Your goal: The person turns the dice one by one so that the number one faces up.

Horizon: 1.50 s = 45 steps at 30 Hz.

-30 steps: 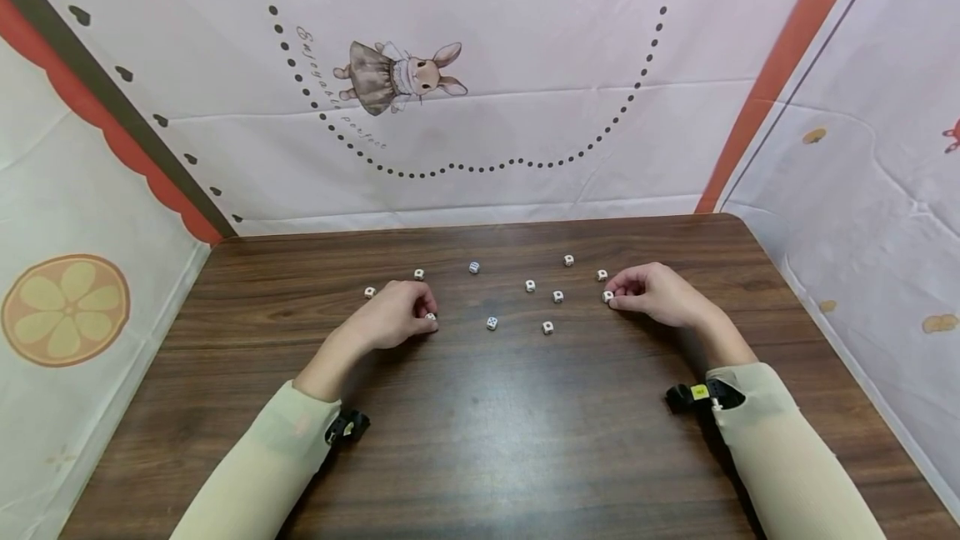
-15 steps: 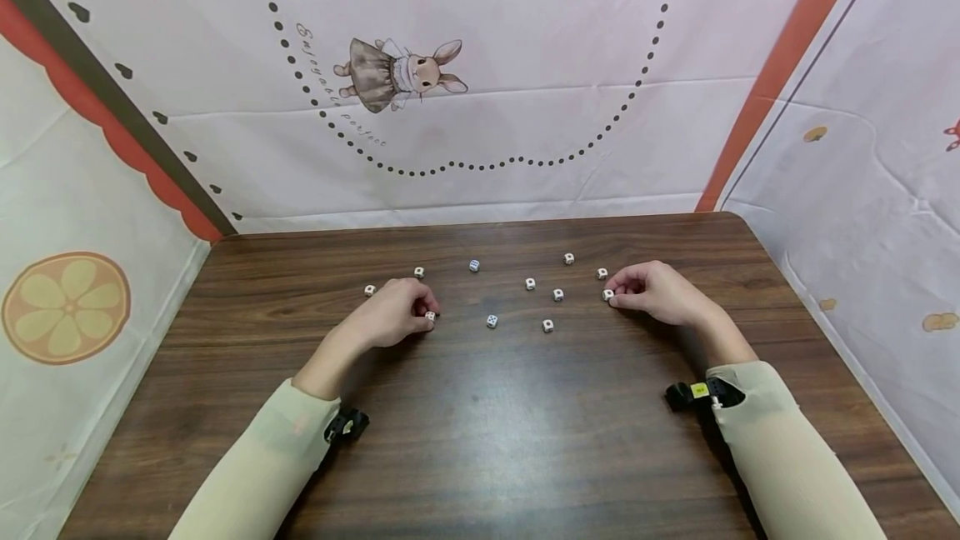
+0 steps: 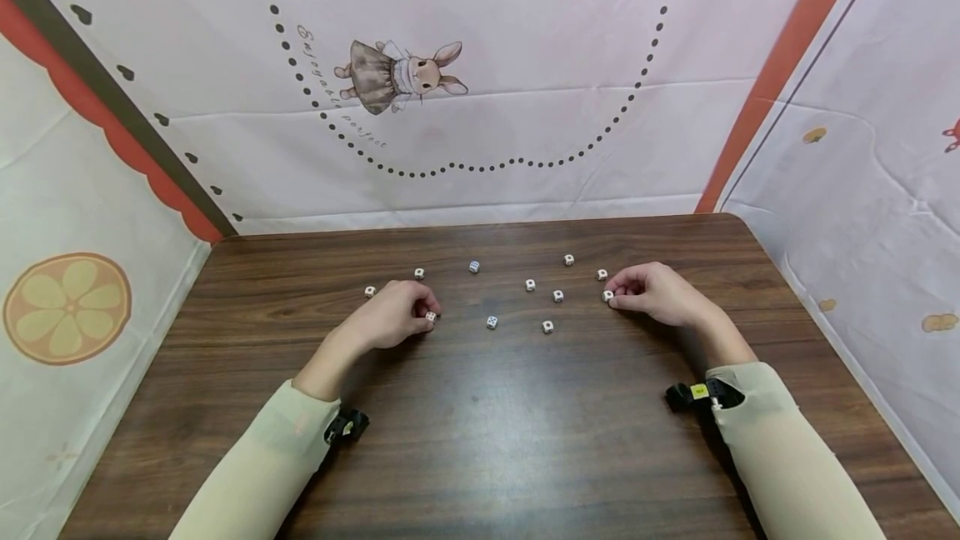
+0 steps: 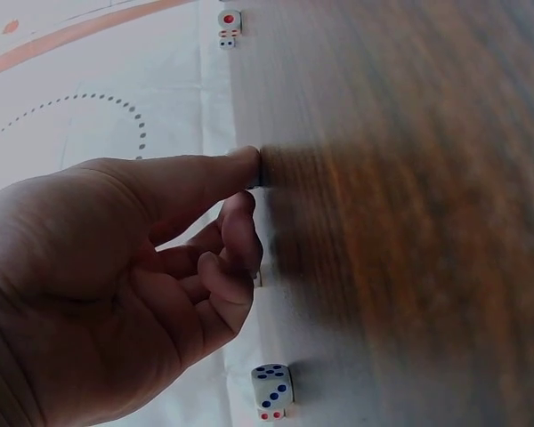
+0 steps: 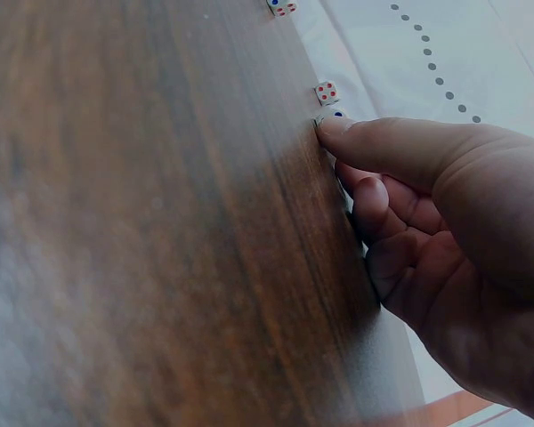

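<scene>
My left hand (image 3: 393, 315) is low over the brown table, its thumb and fingers pinching a small white die (image 3: 431, 317). In the left wrist view the left hand (image 4: 151, 258) mostly hides that die. On the right, my right hand (image 3: 660, 296) pinches another white die (image 3: 608, 297) between thumb and fingertips. The thumb of the right hand (image 5: 445, 231) covers most of it in the right wrist view. Just behind the right fingertips sits a die (image 3: 602, 275). Two dice lie close to the left hand, one die (image 3: 371, 292) left of it and one die (image 3: 419, 273) behind it.
Between the hands several dice are scattered, among them a five-dot die (image 3: 492, 322), a blue-dotted die (image 3: 474, 267) and a front die (image 3: 547, 327). A printed white cloth (image 3: 525, 132) hangs behind the table (image 3: 480, 440) and along its sides.
The die at my left fingertips has turned slightly and shows its upper face more plainly. Both hands and the other dice stay in place.
</scene>
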Each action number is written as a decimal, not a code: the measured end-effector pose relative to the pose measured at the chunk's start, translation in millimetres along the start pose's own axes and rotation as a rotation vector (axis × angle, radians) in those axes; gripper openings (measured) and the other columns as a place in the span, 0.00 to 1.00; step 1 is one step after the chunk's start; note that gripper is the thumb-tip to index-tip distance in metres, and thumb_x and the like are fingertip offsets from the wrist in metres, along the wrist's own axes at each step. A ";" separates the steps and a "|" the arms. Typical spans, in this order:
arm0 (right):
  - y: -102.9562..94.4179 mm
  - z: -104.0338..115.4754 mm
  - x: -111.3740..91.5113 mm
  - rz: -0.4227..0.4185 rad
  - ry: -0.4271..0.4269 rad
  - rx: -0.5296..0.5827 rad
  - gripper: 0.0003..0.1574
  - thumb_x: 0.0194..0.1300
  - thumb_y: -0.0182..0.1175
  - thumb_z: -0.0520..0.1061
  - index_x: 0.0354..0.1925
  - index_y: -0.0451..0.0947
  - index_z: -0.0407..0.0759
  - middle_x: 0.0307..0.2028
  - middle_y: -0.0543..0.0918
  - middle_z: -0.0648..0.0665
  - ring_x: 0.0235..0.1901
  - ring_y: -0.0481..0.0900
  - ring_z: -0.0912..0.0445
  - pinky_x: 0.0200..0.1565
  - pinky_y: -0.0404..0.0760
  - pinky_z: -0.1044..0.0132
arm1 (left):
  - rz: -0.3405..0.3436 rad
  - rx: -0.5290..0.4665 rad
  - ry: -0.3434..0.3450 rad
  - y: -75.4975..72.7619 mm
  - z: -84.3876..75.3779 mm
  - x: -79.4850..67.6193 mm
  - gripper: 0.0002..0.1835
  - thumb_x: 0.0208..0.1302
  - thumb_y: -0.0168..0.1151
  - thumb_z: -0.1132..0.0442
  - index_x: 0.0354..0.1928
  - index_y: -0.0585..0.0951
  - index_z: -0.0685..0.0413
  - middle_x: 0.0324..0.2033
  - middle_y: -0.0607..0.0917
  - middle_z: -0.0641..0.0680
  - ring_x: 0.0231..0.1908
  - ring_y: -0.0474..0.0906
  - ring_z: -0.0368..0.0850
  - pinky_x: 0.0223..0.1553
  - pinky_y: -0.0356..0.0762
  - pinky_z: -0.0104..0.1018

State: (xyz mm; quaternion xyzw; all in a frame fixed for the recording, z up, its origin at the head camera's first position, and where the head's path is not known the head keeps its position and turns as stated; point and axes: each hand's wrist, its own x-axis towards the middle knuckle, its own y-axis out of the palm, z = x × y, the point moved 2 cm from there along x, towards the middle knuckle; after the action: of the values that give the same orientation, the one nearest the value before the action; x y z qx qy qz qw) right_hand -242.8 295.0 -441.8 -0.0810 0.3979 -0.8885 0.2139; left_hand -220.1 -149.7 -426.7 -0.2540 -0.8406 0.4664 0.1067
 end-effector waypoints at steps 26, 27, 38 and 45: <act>-0.6 -0.1 -1.0 -0.006 -0.007 -0.008 0.05 0.69 0.73 0.40 0.44 0.89 0.43 0.34 0.88 0.52 0.34 0.80 0.58 0.39 0.77 0.66 | 0.018 0.008 -0.019 -1.4 1.9 -3.4 0.09 0.64 0.76 0.68 0.37 0.82 0.54 0.29 0.81 0.46 0.32 0.76 0.39 0.41 0.76 0.40; -0.5 -0.4 -1.0 -0.006 -0.005 -0.010 0.05 0.69 0.73 0.40 0.44 0.89 0.43 0.34 0.88 0.52 0.34 0.80 0.58 0.40 0.77 0.66 | 0.021 0.007 -0.022 -1.7 1.7 -3.5 0.09 0.64 0.76 0.68 0.37 0.82 0.54 0.29 0.80 0.46 0.32 0.76 0.39 0.41 0.75 0.40; -0.3 -0.7 0.0 -0.002 -0.001 0.005 0.05 0.70 0.73 0.40 0.44 0.89 0.43 0.34 0.88 0.52 0.34 0.80 0.58 0.40 0.77 0.66 | 0.025 -0.031 -0.031 -5.0 -0.1 -2.7 0.13 0.60 0.79 0.67 0.42 0.82 0.55 0.32 0.82 0.50 0.33 0.76 0.41 0.43 0.75 0.41; 1.3 -0.6 -0.9 -0.001 -0.008 -0.001 0.05 0.70 0.73 0.40 0.44 0.89 0.43 0.33 0.87 0.53 0.34 0.79 0.58 0.39 0.77 0.66 | -0.045 -0.063 -0.010 -12.0 -5.2 5.7 0.16 0.62 0.79 0.62 0.47 0.83 0.59 0.34 0.83 0.50 0.32 0.78 0.42 0.41 0.77 0.42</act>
State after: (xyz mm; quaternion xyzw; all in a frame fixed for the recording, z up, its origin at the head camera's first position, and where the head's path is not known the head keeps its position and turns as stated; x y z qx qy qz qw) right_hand -241.8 295.0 -443.2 -0.0851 0.3975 -0.8879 0.2152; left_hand -226.7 -148.1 -414.1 -0.2361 -0.8608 0.4384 0.1049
